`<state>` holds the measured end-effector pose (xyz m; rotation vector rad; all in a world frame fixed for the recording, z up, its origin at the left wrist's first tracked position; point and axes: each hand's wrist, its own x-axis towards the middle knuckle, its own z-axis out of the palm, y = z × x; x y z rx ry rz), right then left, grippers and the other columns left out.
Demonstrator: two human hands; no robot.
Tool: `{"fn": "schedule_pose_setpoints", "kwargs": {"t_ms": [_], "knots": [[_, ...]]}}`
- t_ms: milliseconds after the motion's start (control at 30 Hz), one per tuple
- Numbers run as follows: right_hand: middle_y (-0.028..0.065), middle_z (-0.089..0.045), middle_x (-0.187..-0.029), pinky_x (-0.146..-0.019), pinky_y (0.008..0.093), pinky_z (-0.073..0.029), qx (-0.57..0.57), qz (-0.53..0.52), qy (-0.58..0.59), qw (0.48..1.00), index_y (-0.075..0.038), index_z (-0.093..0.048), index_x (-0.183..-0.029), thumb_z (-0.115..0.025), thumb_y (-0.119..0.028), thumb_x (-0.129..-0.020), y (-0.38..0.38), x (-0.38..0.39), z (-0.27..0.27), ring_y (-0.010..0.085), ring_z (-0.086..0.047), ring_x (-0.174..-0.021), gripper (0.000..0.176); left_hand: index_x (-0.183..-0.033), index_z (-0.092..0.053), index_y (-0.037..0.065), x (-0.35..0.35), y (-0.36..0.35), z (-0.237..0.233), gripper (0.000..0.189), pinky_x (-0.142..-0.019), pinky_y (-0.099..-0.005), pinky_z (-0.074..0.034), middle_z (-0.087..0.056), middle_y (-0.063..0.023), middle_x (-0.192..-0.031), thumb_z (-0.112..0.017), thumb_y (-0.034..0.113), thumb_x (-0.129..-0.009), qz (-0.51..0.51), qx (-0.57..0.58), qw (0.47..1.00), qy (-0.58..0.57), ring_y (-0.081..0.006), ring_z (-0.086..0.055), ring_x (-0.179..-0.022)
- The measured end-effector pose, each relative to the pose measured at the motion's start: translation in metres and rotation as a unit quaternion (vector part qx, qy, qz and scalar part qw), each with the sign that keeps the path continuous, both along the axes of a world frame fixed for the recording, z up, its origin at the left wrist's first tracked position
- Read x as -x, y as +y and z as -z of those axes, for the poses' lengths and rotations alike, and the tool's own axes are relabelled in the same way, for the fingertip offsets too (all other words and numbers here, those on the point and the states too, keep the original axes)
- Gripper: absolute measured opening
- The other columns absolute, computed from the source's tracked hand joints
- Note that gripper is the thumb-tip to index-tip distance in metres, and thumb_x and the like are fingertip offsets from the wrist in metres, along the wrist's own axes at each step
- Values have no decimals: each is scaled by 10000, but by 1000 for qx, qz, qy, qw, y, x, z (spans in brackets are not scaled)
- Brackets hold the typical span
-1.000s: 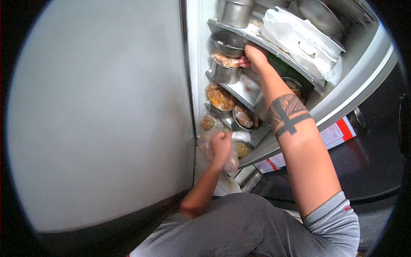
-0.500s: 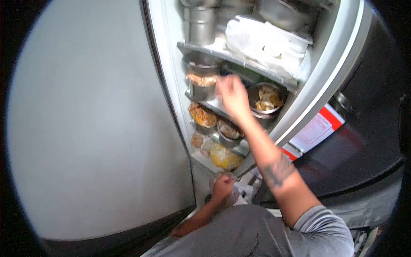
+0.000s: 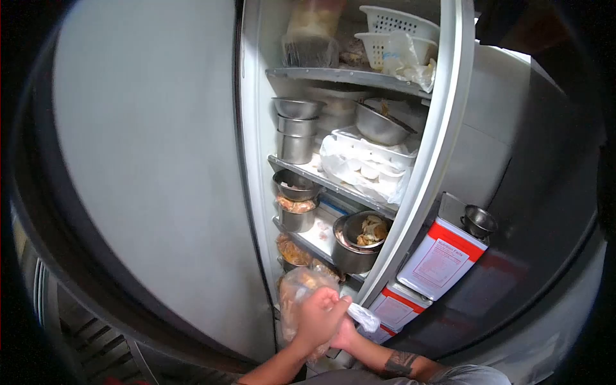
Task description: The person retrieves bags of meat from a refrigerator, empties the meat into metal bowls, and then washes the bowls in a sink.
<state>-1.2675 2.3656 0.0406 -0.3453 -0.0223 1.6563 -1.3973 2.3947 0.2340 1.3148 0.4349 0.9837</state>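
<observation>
Low in front of the open fridge, a clear plastic bag (image 3: 295,298) with brownish-orange contents hangs from my hands. My left hand (image 3: 319,316) is closed on the gathered top of the bag. Close behind it, partly covered, my right hand (image 3: 345,332) is also closed at the bag's neck, and a twisted whitish end (image 3: 364,317) sticks out to the right. The bag hides part of the lower fridge shelves. Just above it stand a steel pot with a bowl of food (image 3: 371,230) and a steel container (image 3: 296,219) topped with bagged food.
On the middle shelf (image 3: 340,186) are stacked steel containers (image 3: 296,135) and a white bag of eggs (image 3: 366,168). White baskets (image 3: 398,38) sit above. Red-and-white tins (image 3: 443,256) with a small steel bowl (image 3: 479,221) stand right; the fridge door (image 3: 154,179) fills the left.
My right hand has come down from the shelf to the bag beside my left hand. My left hand has lifted the bag. The view has tilted up, showing higher shelves.
</observation>
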Motion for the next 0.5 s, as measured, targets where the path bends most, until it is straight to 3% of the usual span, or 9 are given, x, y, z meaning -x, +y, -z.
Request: {"fn": "schedule_pose_setpoints", "kwargs": {"t_ms": [33,100,133,167,233,267,333,433,500], "knots": [[124,-611,-1385,-1115,516,-434,-18,26,14,999,-97,-552,-1412,-470,-503,-1026,5,0,3,307,-583,-1276,566,-895,-591,73,3,-4,-16,145,-639,-211,-438,-620,44,-793,-727,92,-939,-1,-5,1000,-3,-17,-532,-707],[123,-611,-1384,-1114,515,-435,-30,59,12,998,-97,-551,-1412,-472,-505,-1024,19,0,-2,306,-583,-1274,568,-949,-567,67,9,-4,-43,142,-706,-221,-455,-630,23,-873,-708,64,-939,117,27,989,-86,-26,-553,-773],[122,-611,-1384,-1114,514,-435,-33,69,14,997,-97,-551,-1412,-474,-506,-1023,26,1,-4,306,-584,-1274,569,-1071,-563,45,13,2,-53,184,-765,-240,-468,-647,-10,-956,-692,39,-938,201,96,965,-142,-50,-589,-845],[122,-612,-1383,-1113,513,-436,-37,75,11,996,-97,-551,-1412,-475,-507,-1022,29,0,-6,305,-584,-1273,570,-1071,-563,45,22,6,-68,184,-765,-240,-468,-647,-10,-956,-692,39,-938,200,92,965,-143,-50,-589,-845],[121,-612,-1382,-1113,512,-437,-44,86,5,995,-96,-551,-1411,-477,-508,-1020,34,-2,-9,304,-584,-1272,573,-1300,-533,-9,45,4,-107,428,-831,-267,-496,-678,-50,-1047,-723,46,-920,317,98,933,-137,-97,-638,-918],[121,-612,-1381,-1112,511,-437,-46,91,5,995,-96,-551,-1411,-479,-509,-1019,35,-3,-13,304,-585,-1271,574,-1300,-533,-9,54,3,-121,428,-831,-267,-496,-678,-50,-1047,-723,46,-920,316,103,933,-138,-97,-638,-918],[120,-612,-1380,-1111,510,-438,-48,98,-3,994,-96,-550,-1411,-481,-511,-1017,30,-5,-16,303,-585,-1270,576,-1425,-493,-65,69,5,-142,603,-893,-290,-515,-706,-94,-1095,-759,64,-900,269,-227,936,-8,-142,-673,-965],[119,-613,-1378,-1110,508,-440,-42,116,-22,992,-95,-550,-1411,-485,-513,-1015,15,-9,-19,302,-586,-1268,580,-1415,-522,-96,85,23,-158,626,-916,-299,-526,-724,-113,-1079,-789,73,-876,290,-269,918,-3,-161,-687,-963],[118,-613,-1377,-1109,506,-441,-34,124,-37,991,-95,-550,-1411,-487,-515,-1013,-1,-10,-22,301,-587,-1267,582,-1290,-639,-54,76,34,-174,454,-897,-294,-529,-714,-84,-1064,-781,99,-887,178,-268,946,-35,-140,-665,-982]]}}
